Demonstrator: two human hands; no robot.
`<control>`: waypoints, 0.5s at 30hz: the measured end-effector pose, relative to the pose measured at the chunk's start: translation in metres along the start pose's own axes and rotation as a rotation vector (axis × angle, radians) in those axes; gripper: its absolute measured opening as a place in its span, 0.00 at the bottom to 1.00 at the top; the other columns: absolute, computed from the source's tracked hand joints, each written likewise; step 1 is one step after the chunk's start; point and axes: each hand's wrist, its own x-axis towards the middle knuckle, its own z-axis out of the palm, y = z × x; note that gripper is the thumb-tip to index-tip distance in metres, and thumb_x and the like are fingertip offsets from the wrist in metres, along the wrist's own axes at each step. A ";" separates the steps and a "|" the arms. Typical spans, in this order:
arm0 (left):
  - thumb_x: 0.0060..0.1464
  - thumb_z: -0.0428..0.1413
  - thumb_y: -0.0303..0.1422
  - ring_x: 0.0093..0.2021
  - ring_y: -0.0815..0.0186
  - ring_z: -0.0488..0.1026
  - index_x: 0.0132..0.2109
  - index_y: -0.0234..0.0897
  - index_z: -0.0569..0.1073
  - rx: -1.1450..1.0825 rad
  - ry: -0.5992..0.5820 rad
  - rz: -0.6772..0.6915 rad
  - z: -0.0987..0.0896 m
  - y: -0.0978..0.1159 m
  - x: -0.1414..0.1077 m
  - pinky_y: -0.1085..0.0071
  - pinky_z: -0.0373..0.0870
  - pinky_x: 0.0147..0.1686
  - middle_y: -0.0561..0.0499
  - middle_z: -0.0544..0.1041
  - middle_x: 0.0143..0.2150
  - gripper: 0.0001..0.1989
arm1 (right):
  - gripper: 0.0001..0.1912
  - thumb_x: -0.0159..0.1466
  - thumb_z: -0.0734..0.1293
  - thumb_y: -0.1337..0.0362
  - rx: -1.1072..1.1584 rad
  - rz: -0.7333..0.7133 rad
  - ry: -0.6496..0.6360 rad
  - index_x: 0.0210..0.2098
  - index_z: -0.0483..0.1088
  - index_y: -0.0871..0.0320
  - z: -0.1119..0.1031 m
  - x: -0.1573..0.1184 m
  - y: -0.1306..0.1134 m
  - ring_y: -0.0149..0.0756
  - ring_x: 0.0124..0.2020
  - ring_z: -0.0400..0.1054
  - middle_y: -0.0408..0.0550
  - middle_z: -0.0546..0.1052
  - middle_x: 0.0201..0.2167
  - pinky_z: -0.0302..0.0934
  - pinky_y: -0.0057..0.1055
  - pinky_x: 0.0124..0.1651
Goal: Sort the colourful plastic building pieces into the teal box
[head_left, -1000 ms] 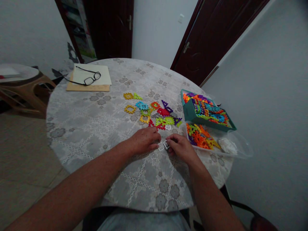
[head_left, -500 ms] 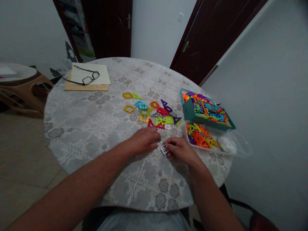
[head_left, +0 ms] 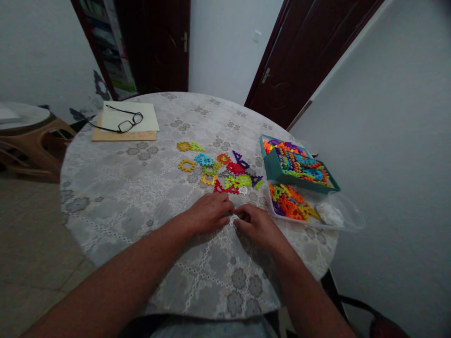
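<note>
Between my two hands is a small white toothed plastic building piece (head_left: 233, 220), partly covered by fingers. My left hand (head_left: 211, 213) is closed, thumb and fingertips pinching it from the left. From the right, my right hand (head_left: 255, 225) pinches the same piece, fingers curled. Just beyond them lies another white piece (head_left: 243, 190), flat on the cloth. Behind it spreads a loose group of flat toothed pieces, among them red triangles (head_left: 225, 188), lime green pieces (head_left: 244, 180), a yellow frame (head_left: 209, 179) and blue pieces (head_left: 204, 160).
To the right, a clear plastic tray (head_left: 273, 211) holds orange, yellow and purple pieces beside a crumpled clear bag (head_left: 330, 214). A teal box (head_left: 275, 170) full of colourful pieces stands behind it. Eyeglasses (head_left: 126, 125) rest on papers (head_left: 150, 117) at the far left. A patterned cloth (head_left: 134, 202) covers the round table.
My hands have drawn closer together and the white piece has turned, its grid face less visible. The whole view has shifted slightly.
</note>
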 end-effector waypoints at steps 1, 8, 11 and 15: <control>0.64 0.61 0.33 0.52 0.56 0.73 0.51 0.42 0.78 0.000 0.001 -0.003 0.001 0.000 0.000 0.62 0.67 0.49 0.46 0.76 0.50 0.09 | 0.09 0.65 0.71 0.66 -0.080 -0.030 0.011 0.44 0.78 0.56 0.001 -0.001 -0.004 0.39 0.39 0.71 0.47 0.77 0.37 0.62 0.33 0.42; 0.66 0.60 0.33 0.49 0.57 0.73 0.46 0.41 0.77 0.033 0.030 -0.037 0.011 -0.007 0.005 0.63 0.67 0.46 0.47 0.76 0.47 0.04 | 0.06 0.65 0.72 0.67 -0.218 -0.059 -0.030 0.42 0.74 0.56 0.004 -0.002 -0.013 0.39 0.41 0.68 0.47 0.74 0.40 0.59 0.34 0.45; 0.65 0.60 0.33 0.49 0.57 0.73 0.45 0.41 0.77 0.047 0.038 -0.043 0.013 -0.009 0.007 0.63 0.67 0.45 0.47 0.76 0.46 0.03 | 0.06 0.66 0.73 0.66 -0.247 -0.077 -0.025 0.40 0.71 0.55 0.003 -0.004 -0.010 0.40 0.44 0.69 0.48 0.74 0.42 0.60 0.34 0.47; 0.64 0.61 0.34 0.50 0.57 0.72 0.46 0.41 0.76 0.021 0.036 -0.019 0.011 -0.009 0.003 0.62 0.67 0.46 0.47 0.76 0.47 0.05 | 0.06 0.67 0.72 0.66 -0.281 -0.080 -0.014 0.42 0.70 0.55 0.003 -0.010 -0.011 0.41 0.47 0.70 0.49 0.73 0.44 0.61 0.35 0.50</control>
